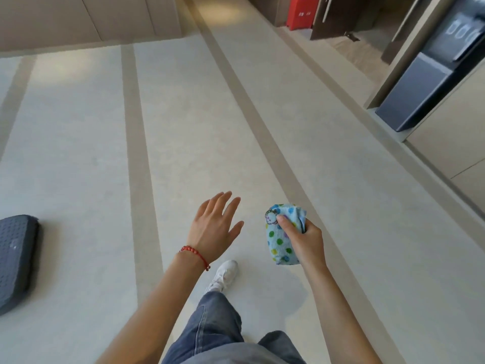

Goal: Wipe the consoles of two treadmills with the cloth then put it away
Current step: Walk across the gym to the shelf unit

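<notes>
Right hand (305, 239) clenches folded cloth (282, 233), thumb across its front, fingers wrapped behind; cloth is pale blue terry with coloured dots, held upright in air at about 5 o'clock of frame centre. Left hand (216, 227) released, fingers spread and straight, palm down, touching nothing, just beside cloth at its 9 o'clock. Red bead bracelet (195, 254) on left wrist. Below hands: white sneaker (223, 275), blue jeans leg (215, 327) on pale striped floor (78, 153). Dark grey padded object (15, 258) at 8 o'clock edge. Red box (301, 11) at 1 o'clock, dark grey unit (420, 88) at 2 o'clock.
</notes>
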The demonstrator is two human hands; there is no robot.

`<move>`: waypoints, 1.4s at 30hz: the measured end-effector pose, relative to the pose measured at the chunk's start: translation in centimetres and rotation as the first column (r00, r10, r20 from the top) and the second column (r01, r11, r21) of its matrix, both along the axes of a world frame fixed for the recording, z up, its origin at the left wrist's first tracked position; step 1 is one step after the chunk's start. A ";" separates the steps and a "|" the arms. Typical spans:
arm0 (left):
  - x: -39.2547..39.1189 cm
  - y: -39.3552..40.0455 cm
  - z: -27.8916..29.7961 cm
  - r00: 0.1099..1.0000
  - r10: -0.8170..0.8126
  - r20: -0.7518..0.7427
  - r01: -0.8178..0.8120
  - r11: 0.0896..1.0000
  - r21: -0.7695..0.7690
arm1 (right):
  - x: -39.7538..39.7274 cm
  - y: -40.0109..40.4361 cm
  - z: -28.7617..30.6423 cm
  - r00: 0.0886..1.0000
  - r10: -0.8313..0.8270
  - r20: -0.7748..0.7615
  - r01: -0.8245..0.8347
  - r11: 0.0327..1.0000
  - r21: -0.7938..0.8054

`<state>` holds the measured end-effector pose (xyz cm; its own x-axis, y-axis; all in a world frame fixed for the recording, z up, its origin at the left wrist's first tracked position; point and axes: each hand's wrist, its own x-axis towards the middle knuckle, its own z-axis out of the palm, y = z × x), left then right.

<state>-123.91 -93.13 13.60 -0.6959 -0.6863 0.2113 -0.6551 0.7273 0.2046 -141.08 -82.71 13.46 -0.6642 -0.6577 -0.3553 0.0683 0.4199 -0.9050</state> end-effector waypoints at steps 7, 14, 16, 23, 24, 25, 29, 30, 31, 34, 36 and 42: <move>-9.5 -10.5 -0.1 0.965 -0.262 0.009 0.262 0.965 -0.003 | -6.0 -6.9 0.0 0.962 -0.274 0.020 0.274 0.962 -0.016; -18.9 -18.0 0.3 0.857 -0.516 -0.007 0.516 0.856 -0.028 | -11.3 -10.8 0.5 0.827 -0.558 0.066 0.560 0.829 0.000; -21.3 -18.9 0.1 0.822 -0.569 -0.009 0.569 0.822 -0.022 | -12.8 -10.8 0.5 0.780 -0.622 0.065 0.623 0.782 0.013; -30.6 -19.6 -1.2 0.692 -0.722 -0.008 0.722 0.692 0.014 | -18.6 -9.2 -0.3 0.618 -0.785 0.045 0.782 0.620 0.062; -32.1 -19.6 -1.4 0.674 -0.738 -0.008 0.739 0.674 0.014 | -19.6 -9.0 -0.5 0.600 -0.799 0.041 0.796 0.601 0.064; -33.7 -19.5 -1.6 0.661 -0.751 -0.008 0.751 0.660 0.015 | -20.7 -8.9 -0.6 0.585 -0.810 0.041 0.807 0.586 0.065; -40.6 -19.2 -2.3 0.624 -0.781 -0.004 0.781 0.624 0.028 | -26.3 -8.7 -1.0 0.566 -0.824 0.037 0.821 0.567 0.064; -42.5 -19.1 -2.3 0.617 -0.787 -0.004 0.787 0.617 0.027 | -28.1 -8.7 -1.1 0.562 -0.826 0.032 0.824 0.563 0.059; -44.5 -19.1 -2.3 0.612 -0.791 -0.002 0.791 0.612 0.022 | -29.9 -8.8 -1.1 0.559 -0.829 0.029 0.827 0.560 0.054; -50.8 -18.8 -2.1 0.608 -0.794 -0.012 0.794 0.608 0.016 | -35.8 -8.8 -0.7 0.565 -0.824 0.023 0.823 0.566 0.047; -55.0 -18.7 -1.7 0.600 -0.799 -0.025 0.800 0.600 0.017 | -39.7 -8.7 -0.4 0.573 -0.820 0.016 0.819 0.573 0.040; -66.1 -19.2 -0.7 0.587 -0.809 -0.033 0.809 0.587 -0.003 | -51.0 -9.5 0.7 0.582 -0.813 0.007 0.813 0.582 0.014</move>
